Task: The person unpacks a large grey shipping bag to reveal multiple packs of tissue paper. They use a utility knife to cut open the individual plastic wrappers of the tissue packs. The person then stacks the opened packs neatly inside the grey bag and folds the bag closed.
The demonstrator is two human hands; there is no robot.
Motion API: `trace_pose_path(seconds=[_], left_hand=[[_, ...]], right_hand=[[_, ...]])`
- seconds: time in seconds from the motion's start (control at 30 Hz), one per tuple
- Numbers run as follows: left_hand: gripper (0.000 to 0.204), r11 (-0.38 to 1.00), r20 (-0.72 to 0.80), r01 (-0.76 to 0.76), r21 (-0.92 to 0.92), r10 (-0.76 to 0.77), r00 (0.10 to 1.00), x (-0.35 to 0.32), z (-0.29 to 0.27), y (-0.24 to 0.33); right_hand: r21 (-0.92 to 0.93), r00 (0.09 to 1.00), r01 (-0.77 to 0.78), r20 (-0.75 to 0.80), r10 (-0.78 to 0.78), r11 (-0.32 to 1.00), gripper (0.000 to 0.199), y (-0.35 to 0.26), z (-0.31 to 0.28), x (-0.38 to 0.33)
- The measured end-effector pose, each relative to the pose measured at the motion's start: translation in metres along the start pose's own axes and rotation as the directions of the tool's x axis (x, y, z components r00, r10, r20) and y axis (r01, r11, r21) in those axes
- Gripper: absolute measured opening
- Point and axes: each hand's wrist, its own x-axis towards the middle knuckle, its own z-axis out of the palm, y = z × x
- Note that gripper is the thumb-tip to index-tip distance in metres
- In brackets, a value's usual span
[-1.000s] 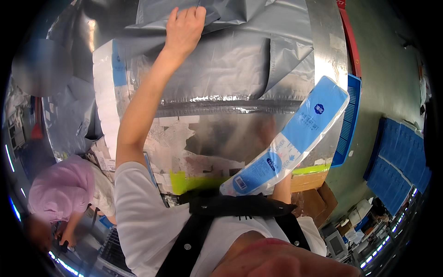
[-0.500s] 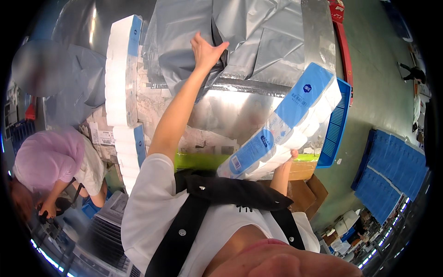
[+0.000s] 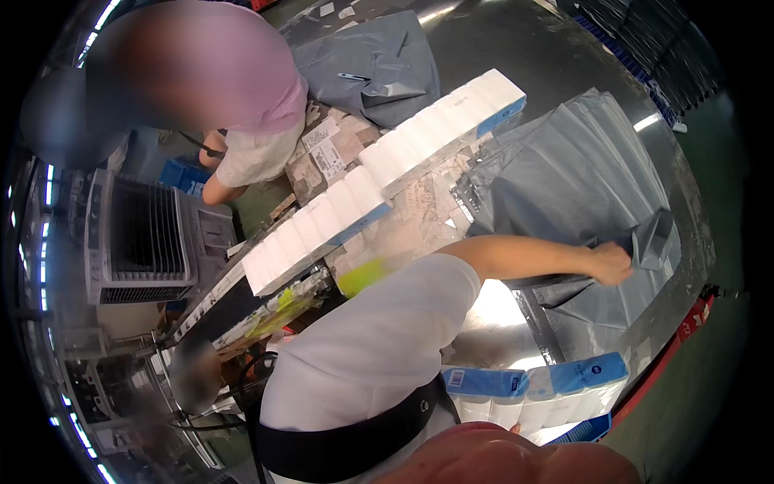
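I see my left hand [image 3: 610, 264] stretched out, fingers pinched on the edge of a grey plastic bag [image 3: 576, 181] spread on the steel counter [image 3: 516, 40], right hand hidden, its grip untellable, blue-wrapped tissue roll pack [image 3: 536, 387] at my chest, co-worker in pink [image 3: 242, 81] opposite

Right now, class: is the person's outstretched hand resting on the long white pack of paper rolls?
No. The left hand grips the grey plastic bag, well apart from the long white pack.

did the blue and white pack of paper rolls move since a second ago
Cannot tell: the blue and white wrapped pack of paper rolls sits lower in view, but the camera turned, shifting the grey plastic bag too.
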Motion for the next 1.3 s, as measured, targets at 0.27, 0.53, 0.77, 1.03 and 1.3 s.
trace_pose_path(seconds=[0.27,0.53,0.77,1.03,1.3], left_hand=[[0.034,0.82,0.53,-0.514,0.25,0.328,0.782,-0.104,0.129,-0.003],[0.05,0.863,0.037,-0.503,-0.048,0.504,0.863,-0.255,0.116,-0.049],[0.033,0.838,-0.382,0.455,0.302,-0.331,0.863,-0.448,-0.051,-0.09],[0.074,0.461,0.039,0.532,-0.711,-0.729,0.683,-0.367,0.0,-0.028],[0.077,0.524,0.055,0.451,-0.722,-0.606,0.793,-0.304,0.035,-0.012]], right_hand=[[-0.319,0.939,0.341,0.158,-0.305,0.885,0.082,-0.046,0.038,-0.025],[-0.427,0.794,0.571,0.504,-0.34,0.701,0.085,-0.029,0.124,-0.06],[-0.72,0.82,0.559,0.555,-0.143,0.412,0.078,0.039,0.147,-0.038],[-0.665,0.82,0.56,0.358,-0.446,0.494,0.037,0.005,0.086,0.064],[-0.854,0.78,0.507,0.396,-0.485,0.118,0.05,-0.022,0.067,0.211]])
